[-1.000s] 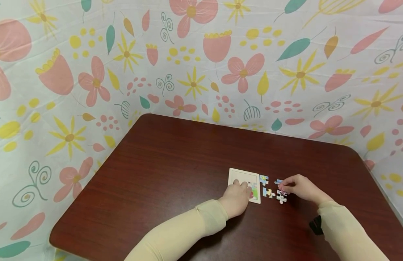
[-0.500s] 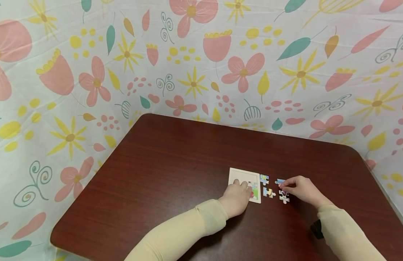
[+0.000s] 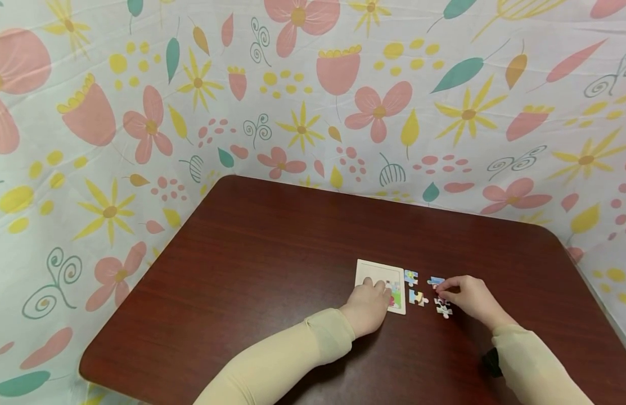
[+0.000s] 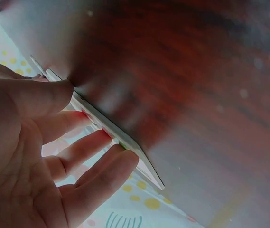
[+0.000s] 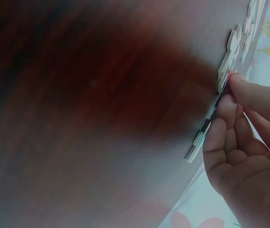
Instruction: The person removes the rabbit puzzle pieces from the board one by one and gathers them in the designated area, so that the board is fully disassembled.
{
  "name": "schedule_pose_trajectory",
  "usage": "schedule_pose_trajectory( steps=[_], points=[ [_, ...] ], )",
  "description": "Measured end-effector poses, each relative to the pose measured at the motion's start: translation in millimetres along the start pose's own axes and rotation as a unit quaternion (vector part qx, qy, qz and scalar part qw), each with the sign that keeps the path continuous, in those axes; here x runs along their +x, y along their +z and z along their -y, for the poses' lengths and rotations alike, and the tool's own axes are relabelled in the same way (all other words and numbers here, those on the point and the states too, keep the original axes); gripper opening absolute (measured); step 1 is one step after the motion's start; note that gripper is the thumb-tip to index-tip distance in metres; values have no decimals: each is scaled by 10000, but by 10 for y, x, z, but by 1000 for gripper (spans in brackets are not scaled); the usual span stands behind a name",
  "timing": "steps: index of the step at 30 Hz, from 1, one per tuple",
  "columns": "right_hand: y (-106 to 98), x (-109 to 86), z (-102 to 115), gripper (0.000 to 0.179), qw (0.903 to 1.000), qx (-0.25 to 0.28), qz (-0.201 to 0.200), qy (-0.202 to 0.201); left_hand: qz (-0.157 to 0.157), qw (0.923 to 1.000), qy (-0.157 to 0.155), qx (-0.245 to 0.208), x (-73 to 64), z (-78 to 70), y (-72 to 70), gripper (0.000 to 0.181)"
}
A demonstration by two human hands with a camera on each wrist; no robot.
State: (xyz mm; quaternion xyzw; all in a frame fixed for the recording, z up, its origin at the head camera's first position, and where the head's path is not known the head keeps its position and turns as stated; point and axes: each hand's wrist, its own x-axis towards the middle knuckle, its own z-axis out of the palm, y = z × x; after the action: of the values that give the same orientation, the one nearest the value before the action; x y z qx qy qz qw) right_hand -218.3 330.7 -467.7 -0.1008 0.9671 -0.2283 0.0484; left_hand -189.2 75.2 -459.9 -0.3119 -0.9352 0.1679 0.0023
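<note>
1. Your left hand (image 3: 365, 308) lies over the puzzle tray (image 3: 370, 271), fingers relaxed and a little spread, their tips on its surface. They do not grip; I judge that this light pressure keeps the tray from sliding. The tray is flat on the table (image 3: 272, 242).

2. Your right hand (image 3: 469, 298) is narrow: thumb and fingertips are drawn together, low at the loose pieces. Pink colour shows at the thumb tip, but I cannot tell if a piece is pinched or only touched. Such a low, close position probably serves for handling thin pieces without disturbing their neighbours.

3. The loose pieces are to the right of the tray. The far left piece (image 3: 411, 276) is just beside its edge; the near left piece (image 3: 418, 298) is a little apart. The far right piece (image 3: 435, 282) and the near right piece (image 3: 443, 309) (maybe two joined ones) are partly covered by your right fingers.

4. Your left hand hides much of the tray, so I cannot say how the coloured part (image 3: 396, 292) continues under it. Around the table hangs a flowered cloth (image 3: 292, 56), well apart from the pieces.
</note>
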Motion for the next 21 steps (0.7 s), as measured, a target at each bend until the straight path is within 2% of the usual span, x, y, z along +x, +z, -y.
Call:
schedule_pose_trajectory(
  steps=[11,21],
  points=[
    [-13,35,83,9,9995,35,-313,-3,11,10000,-24,-12,1,9,-6,39],
    [73,177,388,9,9987,165,-395,-281,9,10000,-85,35,-21,-2,-34,37]
  ],
)
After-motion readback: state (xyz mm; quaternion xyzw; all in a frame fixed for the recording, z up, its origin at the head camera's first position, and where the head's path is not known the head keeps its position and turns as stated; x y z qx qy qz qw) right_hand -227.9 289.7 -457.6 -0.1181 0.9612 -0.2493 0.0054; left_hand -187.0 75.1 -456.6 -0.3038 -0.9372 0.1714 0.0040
